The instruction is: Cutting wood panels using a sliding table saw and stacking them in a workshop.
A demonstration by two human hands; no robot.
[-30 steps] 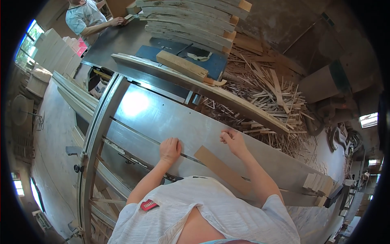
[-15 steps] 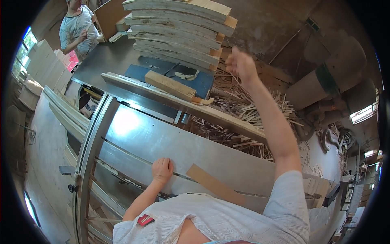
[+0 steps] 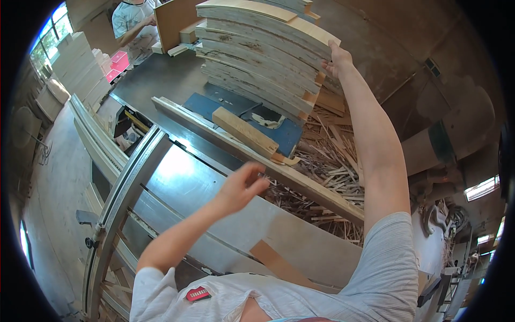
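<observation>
At the right end of a tall stack of long wooden boards (image 3: 257,45), my right hand (image 3: 339,60) reaches out with its arm extended. Its fingers and thumb are around the end of the top board (image 3: 308,28), which has a pale bare-wood face. The boards below have rough grey, stained edges. Over the metal saw table (image 3: 214,198) my left hand (image 3: 241,188) is raised, slightly blurred. Its fingers are loosely bent, apart from the thumb, and nothing shows in them. A flat brown strip (image 3: 279,263) lies on the table close to my body.
A long fence rail (image 3: 257,158) crosses beyond the table, a wooden block (image 3: 244,130) against it. Thin offcuts (image 3: 335,166) are heaped behind it to the right. A metal sliding rail (image 3: 126,188) runs along the left. At the far left another person (image 3: 137,27) stands beside an upright brown panel (image 3: 177,24).
My right hand has come from open air onto the end of the top board. My left hand has lifted off the saw table and moved forward and right. The view has shifted.
</observation>
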